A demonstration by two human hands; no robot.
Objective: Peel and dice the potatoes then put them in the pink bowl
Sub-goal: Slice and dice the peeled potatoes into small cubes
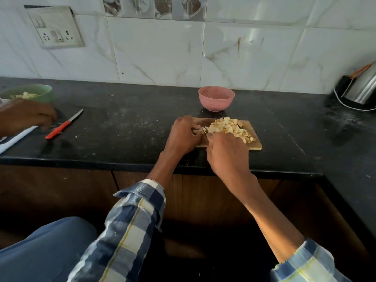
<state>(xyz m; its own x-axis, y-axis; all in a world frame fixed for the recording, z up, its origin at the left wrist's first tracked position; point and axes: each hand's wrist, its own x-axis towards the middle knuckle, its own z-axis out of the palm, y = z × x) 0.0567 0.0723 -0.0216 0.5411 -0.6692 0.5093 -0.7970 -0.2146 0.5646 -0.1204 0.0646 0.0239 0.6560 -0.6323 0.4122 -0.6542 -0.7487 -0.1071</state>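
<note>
Black counter (126,127): one pink bowl (216,98), one board (256,143), diced potato pile (230,127); both hands' grip unclear.

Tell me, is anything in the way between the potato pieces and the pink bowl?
Nothing visible. The diced potatoes sit on the cutting board, and the pink bowl stands just behind it on bare counter. Both hands are at the board's near side.

**Open counter on both sides of the board**

The black stone counter (126,123) lies bare between the red-handled knife (61,128) at left and the small wooden chopping board (255,144). The round pink bowl (216,98) stands just beyond the board's far edge, blocking that side. Rightward, dark counter runs free to the steel kettle (362,88).
</note>
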